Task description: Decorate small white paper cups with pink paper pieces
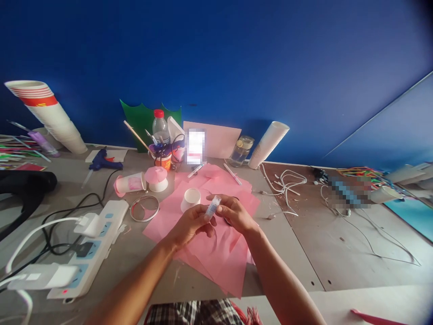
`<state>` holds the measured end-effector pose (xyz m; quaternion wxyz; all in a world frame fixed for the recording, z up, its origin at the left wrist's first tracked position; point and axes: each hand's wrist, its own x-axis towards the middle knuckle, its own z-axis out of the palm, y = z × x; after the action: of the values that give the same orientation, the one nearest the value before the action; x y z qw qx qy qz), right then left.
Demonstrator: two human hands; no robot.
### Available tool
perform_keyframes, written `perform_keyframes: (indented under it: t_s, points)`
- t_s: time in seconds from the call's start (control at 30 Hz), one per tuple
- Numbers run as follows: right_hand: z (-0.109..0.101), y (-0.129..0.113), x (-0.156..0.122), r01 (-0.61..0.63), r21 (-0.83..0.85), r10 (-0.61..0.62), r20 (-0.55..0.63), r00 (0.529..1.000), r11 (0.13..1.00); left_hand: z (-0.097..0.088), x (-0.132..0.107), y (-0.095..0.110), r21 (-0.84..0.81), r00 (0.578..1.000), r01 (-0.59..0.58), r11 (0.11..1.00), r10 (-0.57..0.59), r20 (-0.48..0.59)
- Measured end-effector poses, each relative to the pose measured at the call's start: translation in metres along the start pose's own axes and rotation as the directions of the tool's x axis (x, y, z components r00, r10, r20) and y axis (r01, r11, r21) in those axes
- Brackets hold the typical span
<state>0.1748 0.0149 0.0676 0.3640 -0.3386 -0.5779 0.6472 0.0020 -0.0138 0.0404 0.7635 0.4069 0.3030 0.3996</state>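
Over the pink paper sheets point(216, 266), both hands hold one small whitish, see-through item with a blue-grey label point(212, 207); its exact kind is unclear. My left hand point(191, 225) is closed on its lower end, fingers curled beneath. The thumb and fingers of my right hand point(237, 214) pinch its upper right side. Just behind the left fingers a white paper cup point(192, 198) stands on the paper. Dark scissor-like loops point(227, 221) show partly under my right hand. A white pen point(232, 174) and another marker point(195, 170) lie farther back on the sheets.
To the left are a power strip point(101, 239) with plugs and cables, a blue glue gun point(103, 160), a tape ring point(145, 220) and pink-covered cups point(156, 178). Cup stacks point(269, 144), a glass jar point(241, 151) and a bottle point(160, 126) line the blue wall. White cables point(287, 183) lie right.
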Motion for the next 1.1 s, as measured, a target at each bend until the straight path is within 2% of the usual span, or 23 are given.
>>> perform_keyframes:
  t_s: [0.13,0.43,0.57,0.7,0.8,0.87,1.0,1.1]
  points:
    - [-0.001,0.007,0.002,-0.034,0.017,0.034,-0.002,0.999,0.999,-0.003,-0.002,0.002,-0.002,0.992,0.069,0.998,-0.068,0.107]
    - [0.001,0.009,0.005,-0.015,0.136,0.023,-0.058,0.998,0.991,-0.007,-0.003,-0.001,0.061,0.970,0.104,0.993,-0.114,0.214]
    - [0.002,0.007,0.005,-0.002,0.038,0.005,-0.093,0.996,0.999,-0.006,-0.003,-0.002,0.171,0.984,0.078,0.982,-0.104,0.145]
    - [0.007,0.007,0.006,0.042,-0.127,-0.064,-0.172,0.983,0.991,-0.005,0.003,-0.011,0.261,0.999,0.044,0.964,-0.045,-0.003]
    - [0.010,0.007,0.006,0.034,-0.218,-0.078,-0.195,0.978,0.975,-0.005,0.006,-0.016,0.279,0.995,0.035,0.960,-0.008,-0.096]
    - [0.009,0.008,0.006,0.030,-0.197,-0.066,-0.180,0.981,0.980,-0.005,0.004,-0.014,0.274,0.998,0.044,0.961,-0.032,-0.050]
    - [0.000,0.012,0.006,0.039,-0.047,-0.043,-0.093,0.995,0.998,-0.005,-0.004,-0.003,0.105,0.973,0.096,0.990,-0.115,0.198]
    - [-0.005,0.013,0.006,0.033,0.020,-0.032,-0.034,0.999,0.999,-0.006,-0.008,0.002,0.005,0.951,0.152,0.988,-0.148,0.272]
